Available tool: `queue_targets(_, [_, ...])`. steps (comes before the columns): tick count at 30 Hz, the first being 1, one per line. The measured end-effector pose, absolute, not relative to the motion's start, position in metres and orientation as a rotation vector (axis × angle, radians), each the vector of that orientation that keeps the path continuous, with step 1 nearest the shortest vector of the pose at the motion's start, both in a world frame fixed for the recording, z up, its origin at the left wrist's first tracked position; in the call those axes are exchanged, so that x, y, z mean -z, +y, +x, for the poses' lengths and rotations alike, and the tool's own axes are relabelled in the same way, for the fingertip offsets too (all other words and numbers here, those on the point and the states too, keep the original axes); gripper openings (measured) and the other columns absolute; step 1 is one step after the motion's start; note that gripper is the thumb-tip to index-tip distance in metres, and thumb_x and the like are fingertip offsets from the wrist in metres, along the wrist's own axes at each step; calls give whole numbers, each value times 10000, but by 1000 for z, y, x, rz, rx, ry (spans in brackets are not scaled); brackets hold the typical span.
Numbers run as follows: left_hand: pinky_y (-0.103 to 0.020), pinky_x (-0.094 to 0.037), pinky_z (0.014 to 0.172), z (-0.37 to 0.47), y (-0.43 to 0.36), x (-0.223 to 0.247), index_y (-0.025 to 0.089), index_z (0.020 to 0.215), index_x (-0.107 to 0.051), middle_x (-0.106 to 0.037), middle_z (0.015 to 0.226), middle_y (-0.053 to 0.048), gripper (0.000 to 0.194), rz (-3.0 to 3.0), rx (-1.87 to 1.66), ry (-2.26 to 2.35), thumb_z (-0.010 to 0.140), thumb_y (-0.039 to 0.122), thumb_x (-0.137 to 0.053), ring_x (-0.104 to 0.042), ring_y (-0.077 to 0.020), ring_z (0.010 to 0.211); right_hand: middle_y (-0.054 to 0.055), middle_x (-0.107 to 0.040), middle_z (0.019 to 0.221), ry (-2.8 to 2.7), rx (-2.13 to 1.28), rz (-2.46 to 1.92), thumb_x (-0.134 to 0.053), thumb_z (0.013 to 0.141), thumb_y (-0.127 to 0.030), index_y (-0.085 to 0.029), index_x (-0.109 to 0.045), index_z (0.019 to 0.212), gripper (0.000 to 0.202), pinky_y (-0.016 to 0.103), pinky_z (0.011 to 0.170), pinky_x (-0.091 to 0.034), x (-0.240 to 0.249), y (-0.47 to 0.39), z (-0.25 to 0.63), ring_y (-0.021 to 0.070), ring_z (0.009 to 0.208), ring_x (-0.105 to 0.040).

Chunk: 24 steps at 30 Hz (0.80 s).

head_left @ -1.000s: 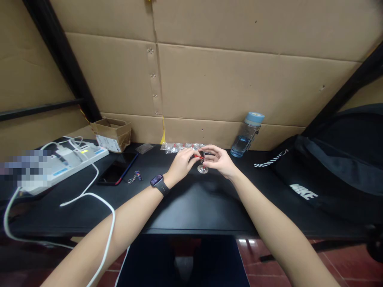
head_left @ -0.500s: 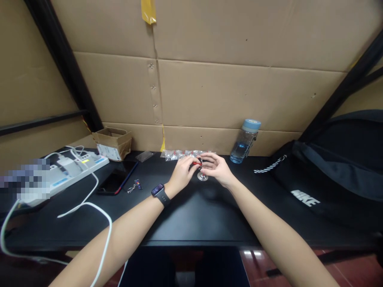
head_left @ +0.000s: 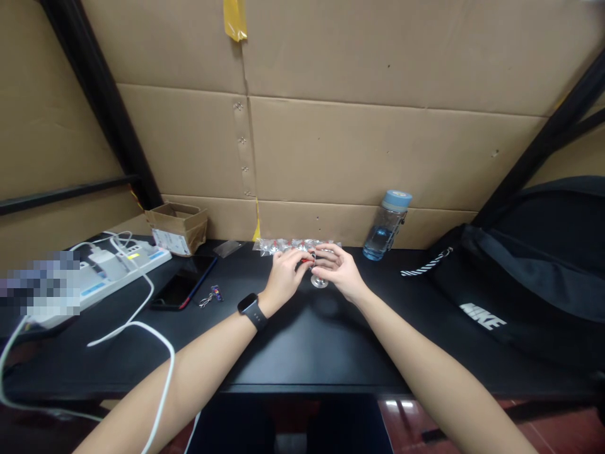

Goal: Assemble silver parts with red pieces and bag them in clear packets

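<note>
Near the back middle of the black table, my left hand (head_left: 286, 275) pinches a small red and black piece (head_left: 308, 258) between its fingertips. My right hand (head_left: 341, 272) is close beside it, fingers curled around the other side of the piece; what its fingertips hold is too small to make out. Just under the fingers a small round, shiny disc (head_left: 320, 282) is seen, partly covered by them. Behind both hands lies a row of clear plastic packets (head_left: 269, 246) with red bits inside.
A power strip (head_left: 111, 277) with white cables, an open cardboard box (head_left: 182, 228), a phone (head_left: 182, 284) and a keychain (head_left: 211, 296) are on the left. A bottle (head_left: 385, 227) and a black bag (head_left: 529, 284) stand on the right.
Both hands have shifted very slightly left, still close together at the small piece. The watch screen on my left wrist has gone dark.
</note>
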<state>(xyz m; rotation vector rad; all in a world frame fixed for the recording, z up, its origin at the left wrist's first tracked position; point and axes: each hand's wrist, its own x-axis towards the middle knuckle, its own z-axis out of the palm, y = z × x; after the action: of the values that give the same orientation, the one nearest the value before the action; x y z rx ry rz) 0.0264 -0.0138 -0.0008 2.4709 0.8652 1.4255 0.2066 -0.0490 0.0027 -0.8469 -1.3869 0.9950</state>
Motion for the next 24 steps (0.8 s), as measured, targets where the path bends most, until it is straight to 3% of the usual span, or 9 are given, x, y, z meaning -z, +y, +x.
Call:
queue_targets(9, [-337,-514,852,27,-10,4,217,934,-729,-772,966,-29,84,2248,-1456,802,918,242,-651,-707,-197,891,102,-767,1073,-1305,-974,-933,-869,680,-375,-174,-717,829,292,411,915,-597,3,-43,206,258,965,-742])
queue_targets(13, [-325,-531,845,28,-10,7,208,949,-735,-773,974,-29,100,2136,-1451,820,913,254,-653,-713,-193,885,126,-765,1092,-1296,-954,-986,-850,692,-434,-162,-763,839,321,429,846,-619,5,-40,207,280,904,-754])
queue_targets(19, [-331,-523,841,27,-9,6,214,921,-739,-773,940,-25,97,2194,-1406,841,910,262,-655,-709,-195,860,116,-778,1044,-1425,-793,-1028,-791,756,-443,-182,-787,958,330,489,928,-590,9,-41,206,301,954,-749])
queue_targets(24, [-410,-459,938,30,-11,8,239,917,-733,-770,969,-23,117,2321,-1365,932,928,268,-619,-694,-223,913,110,-748,1128,-1691,-379,-1132,-644,871,-317,-226,-788,870,170,431,838,-596,3,-46,206,277,982,-723])
